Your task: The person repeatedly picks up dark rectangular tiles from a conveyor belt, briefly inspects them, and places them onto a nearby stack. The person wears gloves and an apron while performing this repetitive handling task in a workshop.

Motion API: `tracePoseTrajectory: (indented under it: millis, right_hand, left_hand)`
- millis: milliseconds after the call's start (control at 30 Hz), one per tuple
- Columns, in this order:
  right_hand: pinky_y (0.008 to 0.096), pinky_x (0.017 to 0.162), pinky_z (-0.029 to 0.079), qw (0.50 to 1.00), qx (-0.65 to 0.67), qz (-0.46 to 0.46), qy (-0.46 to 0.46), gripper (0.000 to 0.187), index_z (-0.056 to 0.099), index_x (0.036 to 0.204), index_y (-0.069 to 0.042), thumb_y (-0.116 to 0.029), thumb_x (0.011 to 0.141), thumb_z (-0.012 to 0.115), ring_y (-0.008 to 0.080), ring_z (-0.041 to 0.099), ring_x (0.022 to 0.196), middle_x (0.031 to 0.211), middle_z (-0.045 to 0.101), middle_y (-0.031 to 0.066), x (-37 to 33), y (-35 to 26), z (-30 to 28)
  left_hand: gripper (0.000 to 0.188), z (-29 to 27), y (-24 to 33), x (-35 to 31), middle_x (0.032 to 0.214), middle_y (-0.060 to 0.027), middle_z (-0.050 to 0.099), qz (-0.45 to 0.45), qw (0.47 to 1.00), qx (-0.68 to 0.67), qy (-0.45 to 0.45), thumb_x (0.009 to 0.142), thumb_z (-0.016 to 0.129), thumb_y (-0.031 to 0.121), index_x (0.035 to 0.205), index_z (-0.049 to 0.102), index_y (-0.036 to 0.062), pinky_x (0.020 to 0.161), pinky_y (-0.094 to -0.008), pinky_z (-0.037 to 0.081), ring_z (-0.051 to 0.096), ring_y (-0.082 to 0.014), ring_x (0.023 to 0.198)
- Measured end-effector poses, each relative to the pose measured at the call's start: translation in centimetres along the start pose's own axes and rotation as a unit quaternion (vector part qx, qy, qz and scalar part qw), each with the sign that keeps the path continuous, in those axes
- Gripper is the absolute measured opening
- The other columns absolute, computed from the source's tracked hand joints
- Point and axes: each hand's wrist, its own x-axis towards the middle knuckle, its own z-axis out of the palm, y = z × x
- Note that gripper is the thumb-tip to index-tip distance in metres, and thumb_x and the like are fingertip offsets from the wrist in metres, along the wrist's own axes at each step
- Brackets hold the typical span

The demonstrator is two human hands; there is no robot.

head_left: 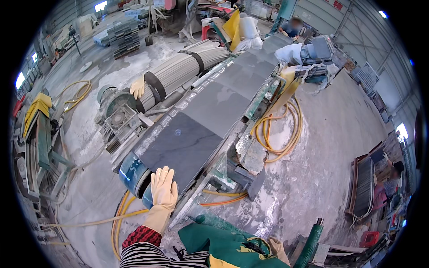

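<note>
In the head view, the dark slab (179, 140) lay on the conveyor (132, 171), the left hand (164, 187) at its near edge, fingers straight, nearly together; even, flat pressure seemed wise. The right hand's (278, 250) fingers could not be made out.

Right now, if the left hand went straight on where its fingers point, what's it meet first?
The nearest dark slab: the left hand appears right at its near edge. Whether it touches or would pass just above is unclear.
</note>
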Motion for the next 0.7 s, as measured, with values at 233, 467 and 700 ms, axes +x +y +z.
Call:
tracePoseTrajectory:
  millis: [233,467,700]
  right_hand:
    - [0.0298,0.089,0.052,0.999,0.032,0.015,-0.007,0.034,0.058,0.121,0.009,-0.01,0.093,0.054,0.0234,0.064,0.104,0.11,0.067,0.0175,2.1,4.2,-0.8]
    - [0.0287,0.089,0.051,0.998,0.053,0.038,-0.004,0.034,0.058,0.121,0.009,-0.01,0.093,0.054,0.0227,0.063,0.106,0.112,0.066,0.0173,2.2,2.9,-0.2]
    - [0.0269,0.087,0.051,0.998,0.063,0.023,-0.011,0.034,0.059,0.12,0.008,-0.012,0.092,0.057,0.0204,0.065,0.1,0.109,0.068,0.0151,2.6,3.5,-0.1]
  left_hand:
    - [0.043,0.0,-0.1,-0.2,0.138,-0.0169,0.048,0.0,1.0,-0.008,-0.001,0.087,0.056,0.014,0.129,0.054,0.0065,0.114,-0.051,0.021,0.037,-0.0385,0.133]
    - [0.043,0.0,-0.4,-0.6,0.138,-0.018,0.047,0.002,1.0,-0.006,-0.001,0.086,0.055,0.014,0.128,0.054,0.0056,0.114,-0.0509,0.021,0.037,-0.039,0.133]
    - [0.044,0.0,-0.7,-1.2,0.137,-0.0187,0.048,0.009,1.0,0.001,0.008,0.086,0.056,0.014,0.128,0.054,0.0048,0.113,-0.0521,0.022,0.038,-0.0397,0.131]
